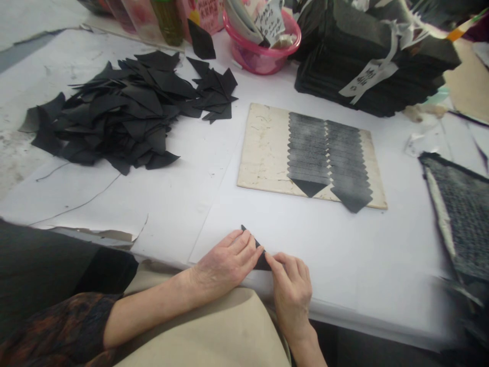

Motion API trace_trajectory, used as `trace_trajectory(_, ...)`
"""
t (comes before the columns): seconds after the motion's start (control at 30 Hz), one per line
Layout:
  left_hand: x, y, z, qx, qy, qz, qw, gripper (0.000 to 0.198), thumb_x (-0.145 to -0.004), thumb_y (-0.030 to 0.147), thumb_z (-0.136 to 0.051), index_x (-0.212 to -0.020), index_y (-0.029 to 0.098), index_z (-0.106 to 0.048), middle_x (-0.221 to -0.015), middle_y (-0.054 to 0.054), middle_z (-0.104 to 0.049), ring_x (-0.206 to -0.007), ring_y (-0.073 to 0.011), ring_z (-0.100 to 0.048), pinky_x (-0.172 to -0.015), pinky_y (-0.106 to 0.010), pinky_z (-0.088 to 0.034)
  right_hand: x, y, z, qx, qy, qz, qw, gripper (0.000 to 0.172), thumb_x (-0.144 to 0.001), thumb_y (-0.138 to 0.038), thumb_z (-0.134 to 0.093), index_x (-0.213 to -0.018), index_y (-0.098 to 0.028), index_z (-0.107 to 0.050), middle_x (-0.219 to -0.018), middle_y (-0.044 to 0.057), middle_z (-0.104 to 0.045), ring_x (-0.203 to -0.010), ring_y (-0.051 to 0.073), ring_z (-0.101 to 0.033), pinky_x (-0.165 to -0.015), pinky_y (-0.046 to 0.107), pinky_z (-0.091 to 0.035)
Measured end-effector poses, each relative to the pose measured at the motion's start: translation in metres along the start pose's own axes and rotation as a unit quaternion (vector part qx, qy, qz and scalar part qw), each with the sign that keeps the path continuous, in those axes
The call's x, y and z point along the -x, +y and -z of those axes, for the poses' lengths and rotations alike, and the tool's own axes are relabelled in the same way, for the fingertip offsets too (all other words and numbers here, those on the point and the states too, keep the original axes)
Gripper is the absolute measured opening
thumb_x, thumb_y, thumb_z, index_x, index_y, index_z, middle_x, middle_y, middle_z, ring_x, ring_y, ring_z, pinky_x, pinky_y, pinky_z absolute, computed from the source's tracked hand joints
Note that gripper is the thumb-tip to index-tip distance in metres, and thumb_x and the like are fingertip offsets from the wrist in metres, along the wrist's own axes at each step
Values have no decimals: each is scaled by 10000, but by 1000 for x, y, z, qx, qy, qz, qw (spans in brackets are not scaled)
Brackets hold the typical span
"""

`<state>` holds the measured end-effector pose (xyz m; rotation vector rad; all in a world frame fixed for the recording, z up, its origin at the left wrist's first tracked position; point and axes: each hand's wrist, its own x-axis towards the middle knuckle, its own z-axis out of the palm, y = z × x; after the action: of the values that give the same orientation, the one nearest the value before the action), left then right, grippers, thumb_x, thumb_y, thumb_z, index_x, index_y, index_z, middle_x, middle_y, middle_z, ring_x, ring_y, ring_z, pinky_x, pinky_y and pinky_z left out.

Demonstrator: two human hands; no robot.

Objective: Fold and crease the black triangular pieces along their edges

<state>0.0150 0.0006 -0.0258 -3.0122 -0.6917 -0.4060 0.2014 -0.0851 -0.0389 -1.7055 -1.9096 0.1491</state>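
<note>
A small black fabric piece [261, 261] lies at the near edge of the white table [214, 168]. My left hand [225, 264] rests flat over its left part, fingers stretched out and pressing it down. My right hand [291, 290] touches its right end with curled, pinching fingertips. Most of the piece is hidden under the two hands. Further back lies a cream board [267, 153] carrying two overlapping rows of black pointed pieces [326, 158].
A loose heap of black cut pieces [126, 109] fills the left of the table. A pink basket [260, 51] with papers stands at the back. A tied bundle of black fabric [374, 56] sits back right. Grey textured fabric [462, 214] lies at the right edge.
</note>
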Motion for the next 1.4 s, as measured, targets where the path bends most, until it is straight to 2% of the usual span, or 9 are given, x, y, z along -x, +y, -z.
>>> trace_trajectory(0.13,-2,3,-4,34,3,-31,999,266,-938,65,-459,-1162,36,-600,-1209,-141,-584,-1170,-259,-533,-1054,-420,-439,-1,-1,1,2,-4,-4,1000,254,-945,-78,-519,-1112,-200,-668,-947,72,-638,-878,189,-552,-797,353,-443)
trace_trajectory(0.23,-4,4,-5,47,15,-42,998,250,-934,68,-470,-1137,30,-611,-1200,-136,-588,-1151,-256,-543,-1044,-414,-448,1,1,2,-10,-12,-13,1000,260,-943,-83,-529,-1126,-209,-663,-963,68,-638,-894,190,-557,-809,355,-450)
trace_trajectory(0.43,-3,5,0,31,14,-29,999,296,-957,96,-458,-1223,52,-579,-1178,-122,-608,-1157,-266,-541,-1030,-418,-446,8,5,7,-34,17,-23,999,243,-909,-66,-590,-1083,-213,-673,-945,53,-653,-892,182,-575,-807,339,-473)
trace_trajectory(0.93,-4,11,2,0,-5,-37,999,340,-945,132,-509,-1275,56,-546,-1190,-150,-595,-1155,-310,-543,-1005,-430,-443,14,4,9,-8,-16,-23,1000,271,-938,-78,-534,-1138,-212,-658,-976,75,-631,-910,199,-557,-813,365,-466)
trace_trajectory(1.17,-9,14,-5,62,-2,-55,997,265,-946,71,-449,-1162,53,-601,-1164,-127,-600,-1138,-241,-539,-1016,-393,-440,14,4,12,-17,-17,-24,999,305,-963,-87,-484,-1185,-224,-642,-1002,74,-626,-939,194,-557,-827,365,-479)
trace_trajectory(1.4,-13,15,-5,63,9,-53,997,267,-948,91,-459,-1185,59,-579,-1140,-121,-613,-1105,-239,-557,-984,-400,-453,19,9,17,-55,2,-43,998,259,-916,-76,-576,-1117,-219,-657,-975,52,-646,-915,180,-569,-829,354,-500)
